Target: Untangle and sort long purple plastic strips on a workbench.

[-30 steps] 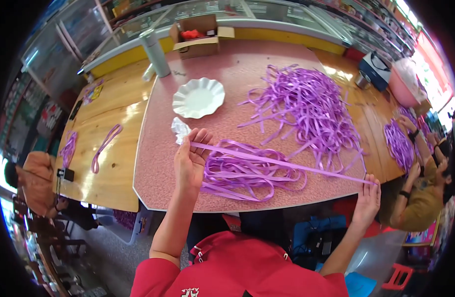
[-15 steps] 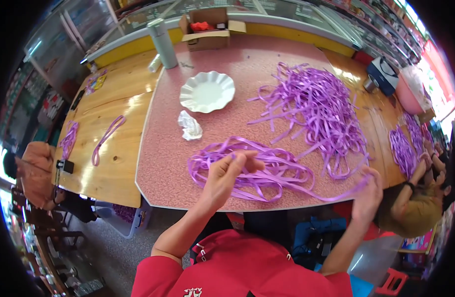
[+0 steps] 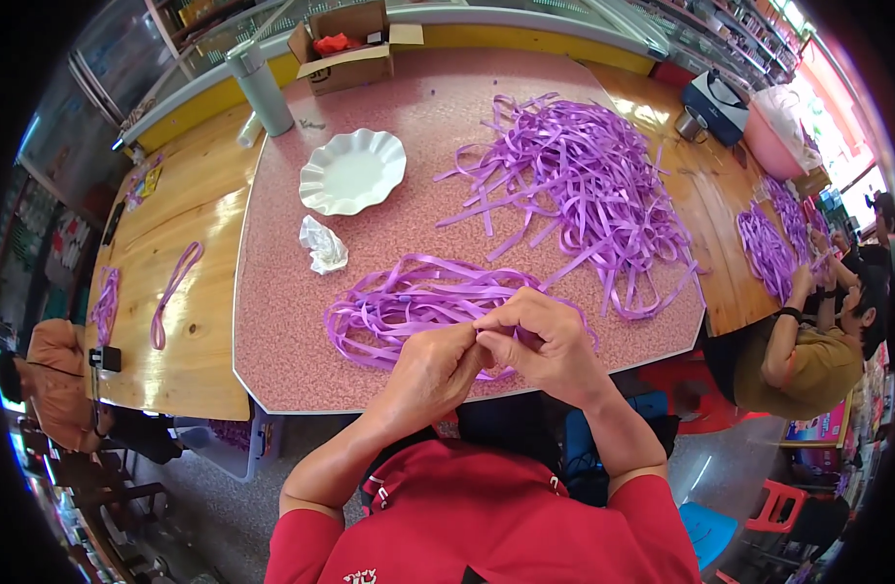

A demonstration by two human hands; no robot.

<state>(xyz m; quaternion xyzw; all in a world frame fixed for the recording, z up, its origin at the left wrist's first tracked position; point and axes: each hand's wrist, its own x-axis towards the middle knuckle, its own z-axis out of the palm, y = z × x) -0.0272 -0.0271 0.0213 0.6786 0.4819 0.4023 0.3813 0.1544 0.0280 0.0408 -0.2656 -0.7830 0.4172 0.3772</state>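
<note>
My left hand (image 3: pixel 436 368) and my right hand (image 3: pixel 550 348) meet at the near edge of the pink table, fingertips pinched together. Both grip a purple ribbon, mostly hidden by the fingers; a short strip of purple shows just under them. Beneath and beyond the hands lies a loose looped bundle of purple ribbons (image 3: pixel 409 292). To its right and farther back spreads a large tangled heap of purple ribbons (image 3: pixel 593 185).
On the pink tabletop (image 3: pixel 272 331) are a white scalloped dish (image 3: pixel 353 173) and a crumpled white tissue (image 3: pixel 323 245). A pale green flask (image 3: pixel 263 95) and an open cardboard box (image 3: pixel 348 66) stand behind. Other people sit left and right. A ribbon loop (image 3: pixel 175 292) lies on the wooden table.
My right hand has come in from the far right, where it stretched a ribbon out, to meet my left hand. The view has shifted, so the table things appear farther left.
</note>
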